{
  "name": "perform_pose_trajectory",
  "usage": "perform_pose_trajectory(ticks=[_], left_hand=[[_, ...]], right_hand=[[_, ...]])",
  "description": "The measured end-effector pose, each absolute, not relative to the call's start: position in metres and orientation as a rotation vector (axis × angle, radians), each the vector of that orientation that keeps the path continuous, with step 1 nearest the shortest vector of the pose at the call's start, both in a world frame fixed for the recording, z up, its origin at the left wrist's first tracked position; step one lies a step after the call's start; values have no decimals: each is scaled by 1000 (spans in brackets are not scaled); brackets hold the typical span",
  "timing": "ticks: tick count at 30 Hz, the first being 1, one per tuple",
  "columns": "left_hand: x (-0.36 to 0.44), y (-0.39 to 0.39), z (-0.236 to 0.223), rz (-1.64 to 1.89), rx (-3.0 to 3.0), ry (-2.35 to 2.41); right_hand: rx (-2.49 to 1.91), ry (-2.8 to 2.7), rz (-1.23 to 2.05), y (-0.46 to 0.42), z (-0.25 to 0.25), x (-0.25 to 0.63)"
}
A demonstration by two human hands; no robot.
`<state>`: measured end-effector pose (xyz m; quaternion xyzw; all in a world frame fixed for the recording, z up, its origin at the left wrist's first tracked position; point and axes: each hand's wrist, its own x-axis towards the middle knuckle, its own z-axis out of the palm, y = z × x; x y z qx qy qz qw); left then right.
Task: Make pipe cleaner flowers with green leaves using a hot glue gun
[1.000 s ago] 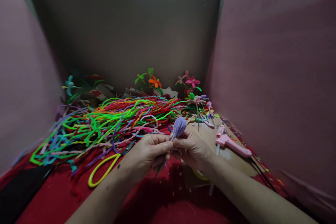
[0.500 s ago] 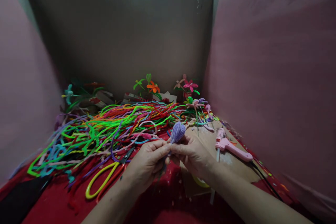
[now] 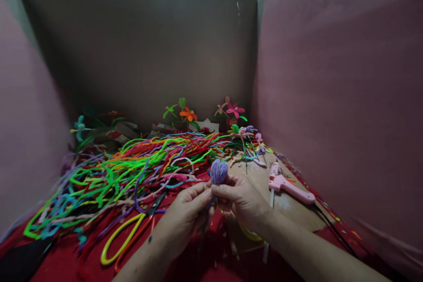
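Above the red cloth-covered desk (image 3: pixel 66 260), the left hand (image 3: pixel 190 207) and right hand (image 3: pixel 243 198) pinch the base of a purple fuzzy flower bud (image 3: pixel 219 171), each grip closed on it. A pink plastic glue gun (image 3: pixel 289 187) lies on the brown board (image 3: pixel 306 216).

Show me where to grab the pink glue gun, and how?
I'd grip the pink glue gun by its long handle, coming from the right. It lies flat on the cardboard with the handle pointing right, and the black cord trails from the handle's end. Keep off the far tip, as it might be hot.
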<state>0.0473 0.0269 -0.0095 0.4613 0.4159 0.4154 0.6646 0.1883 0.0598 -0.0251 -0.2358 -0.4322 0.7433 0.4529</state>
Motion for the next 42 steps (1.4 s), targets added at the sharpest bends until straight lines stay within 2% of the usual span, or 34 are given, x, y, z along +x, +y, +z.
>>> perform_pose_trajectory(ticks=[5, 12, 18, 22, 29, 34, 38, 42], left_hand=[[48, 28, -11, 943, 1107, 988], [41, 26, 0, 1027, 1083, 1016], [29, 31, 11, 1244, 960, 1079], [22, 39, 3, 1272, 993, 1086], [22, 41, -1, 1234, 1099, 1125], [25, 42, -1, 1254, 1214, 1102], [28, 44, -4, 1300, 1097, 1000], [32, 43, -8, 1252, 970, 894]], right_hand=[[-595, -1108, 1855, 59, -21, 190], [-586, -1332, 1721, 71, -8, 200], [-992, -1650, 1341, 98, -5, 220], [-1007, -1879, 1082, 102, 0, 232], [-1176, -2464, 800, 55, -9, 272], [-1243, -2621, 539, 31, -16, 278], [-1231, -2576, 533, 30, -19, 277], [-1097, -2347, 774, 41, -26, 283]])
